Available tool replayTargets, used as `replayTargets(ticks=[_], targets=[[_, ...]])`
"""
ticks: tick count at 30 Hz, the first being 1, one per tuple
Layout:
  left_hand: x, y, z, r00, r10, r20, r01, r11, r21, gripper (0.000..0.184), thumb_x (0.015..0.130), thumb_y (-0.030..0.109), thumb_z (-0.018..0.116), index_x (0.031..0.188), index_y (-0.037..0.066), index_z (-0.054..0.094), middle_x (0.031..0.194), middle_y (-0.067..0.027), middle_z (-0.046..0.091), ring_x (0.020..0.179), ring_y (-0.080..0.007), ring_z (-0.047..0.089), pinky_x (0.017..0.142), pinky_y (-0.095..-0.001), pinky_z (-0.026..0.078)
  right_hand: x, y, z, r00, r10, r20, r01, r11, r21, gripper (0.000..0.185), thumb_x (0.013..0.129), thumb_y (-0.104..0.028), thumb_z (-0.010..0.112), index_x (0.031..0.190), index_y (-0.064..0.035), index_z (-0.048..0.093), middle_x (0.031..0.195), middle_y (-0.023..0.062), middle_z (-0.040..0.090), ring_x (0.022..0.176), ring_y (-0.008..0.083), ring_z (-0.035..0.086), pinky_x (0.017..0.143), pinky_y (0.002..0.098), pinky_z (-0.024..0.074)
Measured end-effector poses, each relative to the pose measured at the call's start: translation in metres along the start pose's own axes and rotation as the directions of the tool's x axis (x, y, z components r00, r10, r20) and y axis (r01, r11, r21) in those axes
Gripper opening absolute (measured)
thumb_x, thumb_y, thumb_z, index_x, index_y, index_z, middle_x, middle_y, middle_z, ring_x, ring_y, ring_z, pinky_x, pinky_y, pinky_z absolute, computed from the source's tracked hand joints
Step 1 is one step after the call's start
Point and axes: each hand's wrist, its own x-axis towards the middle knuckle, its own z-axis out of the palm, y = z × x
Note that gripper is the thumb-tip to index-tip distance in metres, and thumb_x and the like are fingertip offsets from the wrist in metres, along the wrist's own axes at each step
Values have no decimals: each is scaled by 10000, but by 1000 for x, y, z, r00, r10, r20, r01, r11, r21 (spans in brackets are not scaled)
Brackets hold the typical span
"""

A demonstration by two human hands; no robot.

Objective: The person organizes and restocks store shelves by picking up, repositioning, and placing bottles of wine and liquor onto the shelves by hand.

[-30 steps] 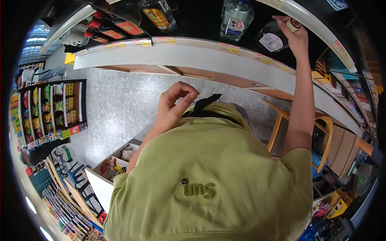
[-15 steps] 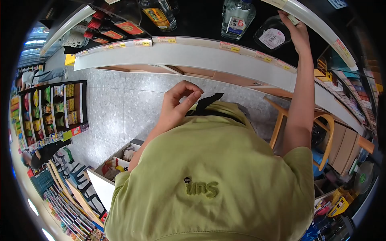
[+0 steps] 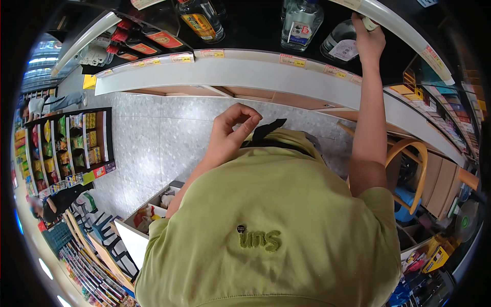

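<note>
On the dark shelf at the top right, my right hand [image 3: 369, 42] is closed round the upper part of a clear glass liquor bottle [image 3: 333, 42]. The bottle has a pale label and a whitish cap, and my fingers cover part of it. My left hand [image 3: 231, 132] is held in front of my waist, its fingers curled in towards the thumb, with nothing visible in it. Left of the gripped bottle stands another clear bottle [image 3: 302, 28] with a blue and white label. Further left is a dark bottle [image 3: 202, 23] with a yellow-orange label.
Price tags line the white shelf edge [image 3: 245, 64]. Several red-capped bottles [image 3: 146, 41] stand at the left. A wooden chair [image 3: 420, 169] is by my right side, and an open drawer [image 3: 146, 215] by my left. Behind are a snack rack [image 3: 71, 140] and other people.
My right hand has shifted slightly left and lower over the bottle, covering more of its label. My right forearm swung left with it. The left hand is nearly still.
</note>
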Motion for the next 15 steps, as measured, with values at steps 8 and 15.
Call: replayTargets(ticks=[8, 15], targets=[[-1, -3, -6, 997, -73, -6, 73, 997, -13, 112, 935, 110, 651, 973, 5, 642, 950, -68, 675, 955, -149, 612, 905, -311, 452, 5, 7, -12, 974, 98, 204, -121, 987, 105, 255, 857, -217, 738, 965, 6, 678, 948, 68, 716, 898, 109, 643, 830, 248, 460], [3, -5, -6, 1000, -26, -6, 26, 999, 31, 134, 944, 144, 652, 981, 15, 653, 901, -13, 672, 849, -84, 601, 757, -249, 468, -7, 3, -15, 985, 119, 127, -133, 985, 107, 326, 797, -363, 736, 914, -60, 716, 803, 52, 707, 757, 147, 649, 740, 299, 495]])
